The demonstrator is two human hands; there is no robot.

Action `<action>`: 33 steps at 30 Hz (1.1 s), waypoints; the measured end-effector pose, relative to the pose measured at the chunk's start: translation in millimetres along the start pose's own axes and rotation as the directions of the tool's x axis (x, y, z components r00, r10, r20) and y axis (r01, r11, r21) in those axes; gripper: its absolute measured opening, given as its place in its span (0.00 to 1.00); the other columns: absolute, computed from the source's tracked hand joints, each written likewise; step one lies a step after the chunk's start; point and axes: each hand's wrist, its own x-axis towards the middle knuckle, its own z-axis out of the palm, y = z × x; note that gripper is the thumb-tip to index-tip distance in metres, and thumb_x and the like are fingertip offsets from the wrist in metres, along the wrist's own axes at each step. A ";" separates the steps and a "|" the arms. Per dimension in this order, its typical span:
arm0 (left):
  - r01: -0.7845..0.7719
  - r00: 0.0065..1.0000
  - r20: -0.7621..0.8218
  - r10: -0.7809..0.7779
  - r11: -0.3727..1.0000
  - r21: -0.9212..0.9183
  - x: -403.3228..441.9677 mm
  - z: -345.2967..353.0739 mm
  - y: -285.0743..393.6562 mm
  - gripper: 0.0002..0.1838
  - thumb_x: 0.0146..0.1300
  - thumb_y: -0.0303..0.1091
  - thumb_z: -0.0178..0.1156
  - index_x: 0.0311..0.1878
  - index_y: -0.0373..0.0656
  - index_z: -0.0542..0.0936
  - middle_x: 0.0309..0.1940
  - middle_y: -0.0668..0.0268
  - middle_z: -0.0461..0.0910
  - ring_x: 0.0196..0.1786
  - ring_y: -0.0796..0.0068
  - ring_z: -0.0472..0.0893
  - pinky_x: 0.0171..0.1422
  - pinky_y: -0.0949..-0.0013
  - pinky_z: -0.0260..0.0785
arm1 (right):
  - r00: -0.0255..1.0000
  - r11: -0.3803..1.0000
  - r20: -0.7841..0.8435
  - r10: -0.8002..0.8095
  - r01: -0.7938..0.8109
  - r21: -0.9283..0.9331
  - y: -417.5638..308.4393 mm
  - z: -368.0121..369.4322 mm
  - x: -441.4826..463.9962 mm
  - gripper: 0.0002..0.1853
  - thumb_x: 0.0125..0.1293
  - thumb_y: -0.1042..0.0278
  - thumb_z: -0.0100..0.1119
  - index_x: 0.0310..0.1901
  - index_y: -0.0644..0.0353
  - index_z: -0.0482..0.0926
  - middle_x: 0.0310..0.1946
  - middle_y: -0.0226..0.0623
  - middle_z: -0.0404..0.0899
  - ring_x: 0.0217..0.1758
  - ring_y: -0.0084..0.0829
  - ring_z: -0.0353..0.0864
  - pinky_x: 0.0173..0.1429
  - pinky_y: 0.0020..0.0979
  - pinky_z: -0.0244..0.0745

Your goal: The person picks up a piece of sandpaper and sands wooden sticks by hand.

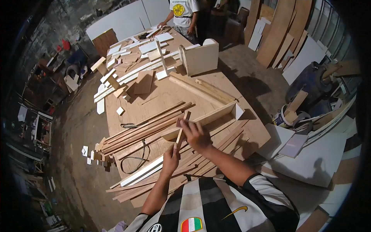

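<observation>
wood strip, over tabletop | l. hand: fingers gripping lwr end | r. hand: fingers holding brn pad, upr end | shirt: swoosh, tricol. crest | co-worker tee: txt illeg. | strap nr

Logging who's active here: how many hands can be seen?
4: the wearer's left hand, holding the near part of a wooden strip; the right hand, over its farther part; a co-worker's two, one at the table's far end, another low beside their body.

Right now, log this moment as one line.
left hand: grips strip | right hand: brown piece against strip | below: more strips, table | far end: co-worker
</observation>
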 end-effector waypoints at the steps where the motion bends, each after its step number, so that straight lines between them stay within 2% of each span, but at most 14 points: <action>1: -0.012 1.000 -0.007 0.012 1.000 -0.028 3.1 0.0 0.4 0.24 0.82 0.52 0.46 0.48 0.37 0.79 0.22 0.70 0.72 0.23 0.82 0.70 0.26 0.73 0.63 | 1.000 1.000 -0.003 -0.002 0.002 -0.002 -3.0 0.1 -5.7 0.26 0.61 0.70 0.61 0.63 0.52 0.81 0.46 0.30 0.81 0.47 0.36 0.80 0.46 0.33 0.82; 5: 0.071 0.997 0.010 -0.070 0.997 -0.043 -6.3 -1.9 10.0 0.26 0.82 0.54 0.45 0.49 0.38 0.79 0.20 0.70 0.72 0.18 0.82 0.67 0.21 0.74 0.58 | 0.997 1.000 0.070 -0.019 0.018 0.020 8.6 4.0 -0.1 0.25 0.61 0.72 0.59 0.63 0.52 0.81 0.47 0.33 0.82 0.48 0.37 0.80 0.46 0.33 0.83; 7: 0.144 0.988 0.069 -0.137 0.985 -0.100 -11.4 -0.3 20.8 0.27 0.81 0.56 0.45 0.50 0.39 0.79 0.18 0.70 0.72 0.15 0.82 0.66 0.18 0.75 0.55 | 0.990 0.992 0.069 0.126 -0.125 -0.030 22.2 0.8 13.2 0.26 0.61 0.71 0.59 0.64 0.52 0.80 0.45 0.34 0.81 0.48 0.40 0.79 0.43 0.34 0.83; 11: 0.119 0.992 0.059 -0.112 0.984 -0.132 -8.7 1.7 14.7 0.28 0.81 0.56 0.44 0.50 0.39 0.79 0.18 0.69 0.72 0.16 0.81 0.67 0.18 0.75 0.55 | 0.997 0.998 0.062 -0.044 0.047 -0.045 -3.8 11.0 -15.8 0.27 0.60 0.71 0.60 0.64 0.53 0.79 0.42 0.34 0.80 0.47 0.41 0.78 0.41 0.36 0.82; 13: 0.192 0.979 0.077 -0.187 0.980 -0.062 -10.3 -2.8 15.0 0.27 0.81 0.56 0.44 0.52 0.38 0.80 0.18 0.69 0.72 0.15 0.81 0.67 0.18 0.75 0.55 | 0.997 0.996 0.012 -0.079 0.079 -0.035 -6.3 8.6 -18.9 0.27 0.61 0.70 0.59 0.64 0.53 0.79 0.42 0.33 0.79 0.46 0.41 0.79 0.42 0.37 0.83; 16: 0.177 0.983 0.074 -0.171 0.981 -0.084 -12.3 -0.5 4.4 0.28 0.81 0.55 0.44 0.53 0.38 0.80 0.19 0.69 0.73 0.16 0.81 0.68 0.18 0.74 0.55 | 0.991 0.994 0.081 0.103 -0.100 -0.039 14.0 7.0 -0.8 0.26 0.62 0.69 0.58 0.65 0.53 0.78 0.43 0.33 0.79 0.47 0.40 0.80 0.40 0.36 0.83; 19: 0.155 0.985 0.084 -0.150 0.986 -0.062 -6.8 -1.6 3.4 0.27 0.82 0.54 0.44 0.53 0.37 0.80 0.20 0.69 0.73 0.17 0.81 0.69 0.19 0.74 0.57 | 0.998 0.998 0.065 0.026 -0.022 -0.064 8.5 14.2 -5.1 0.27 0.62 0.69 0.59 0.66 0.53 0.78 0.43 0.33 0.80 0.47 0.39 0.79 0.39 0.36 0.82; 20: 0.152 0.986 0.084 -0.146 0.986 -0.064 -6.0 -2.7 4.8 0.27 0.82 0.54 0.44 0.53 0.37 0.80 0.20 0.69 0.73 0.17 0.81 0.69 0.19 0.74 0.57 | 0.996 0.996 0.089 -0.024 0.031 -0.085 -2.3 20.4 -16.8 0.26 0.64 0.64 0.57 0.65 0.52 0.78 0.43 0.33 0.79 0.48 0.35 0.79 0.40 0.39 0.82; 23: 0.139 0.989 0.053 -0.139 0.990 -0.001 -5.6 -6.1 7.7 0.27 0.82 0.53 0.44 0.53 0.37 0.80 0.21 0.69 0.73 0.19 0.81 0.69 0.20 0.74 0.58 | 0.987 0.997 0.134 -0.083 0.083 0.002 -16.1 6.9 -23.5 0.28 0.62 0.67 0.59 0.67 0.52 0.77 0.46 0.32 0.81 0.46 0.37 0.79 0.39 0.34 0.82; 25: 0.155 0.987 0.036 -0.156 0.988 0.018 -10.0 -8.9 5.9 0.25 0.82 0.49 0.46 0.47 0.33 0.80 0.22 0.67 0.73 0.22 0.76 0.74 0.28 0.67 0.67 | 0.990 0.999 0.136 -0.046 0.043 0.029 1.6 9.9 -12.2 0.28 0.62 0.67 0.59 0.66 0.51 0.78 0.45 0.32 0.81 0.45 0.36 0.79 0.35 0.33 0.81; 27: 0.123 0.992 0.033 -0.125 0.991 0.058 -10.5 -7.5 -4.3 0.25 0.82 0.49 0.46 0.48 0.33 0.80 0.22 0.67 0.73 0.22 0.76 0.74 0.29 0.67 0.67 | 0.992 0.994 0.082 0.092 -0.087 -0.061 21.2 10.5 3.1 0.28 0.61 0.66 0.59 0.66 0.51 0.78 0.44 0.31 0.81 0.45 0.36 0.79 0.35 0.35 0.80; 29: 0.076 0.996 0.035 -0.080 0.992 0.097 -6.8 -5.3 -7.5 0.25 0.82 0.49 0.46 0.48 0.33 0.80 0.22 0.67 0.73 0.23 0.76 0.74 0.29 0.67 0.67 | 0.991 0.993 0.080 0.110 -0.105 -0.061 17.6 12.8 2.5 0.27 0.62 0.66 0.59 0.65 0.51 0.78 0.44 0.30 0.80 0.45 0.35 0.78 0.37 0.37 0.81; 31: 0.113 0.993 0.029 -0.115 0.992 0.059 -8.0 -5.5 5.9 0.23 0.82 0.48 0.47 0.51 0.35 0.79 0.23 0.68 0.74 0.24 0.79 0.72 0.28 0.71 0.65 | 0.996 0.990 0.030 -0.086 0.089 -0.109 -6.0 21.5 -19.0 0.24 0.64 0.63 0.58 0.63 0.51 0.79 0.41 0.31 0.78 0.44 0.36 0.77 0.37 0.38 0.78; 33: 0.113 0.993 0.024 -0.114 0.992 0.050 -3.2 -7.3 -5.2 0.23 0.82 0.47 0.47 0.51 0.35 0.80 0.24 0.68 0.75 0.24 0.79 0.72 0.29 0.71 0.65 | 0.992 0.987 0.068 -0.111 0.117 -0.106 -14.3 19.4 -27.1 0.25 0.64 0.63 0.57 0.64 0.51 0.79 0.41 0.29 0.79 0.44 0.35 0.77 0.37 0.39 0.78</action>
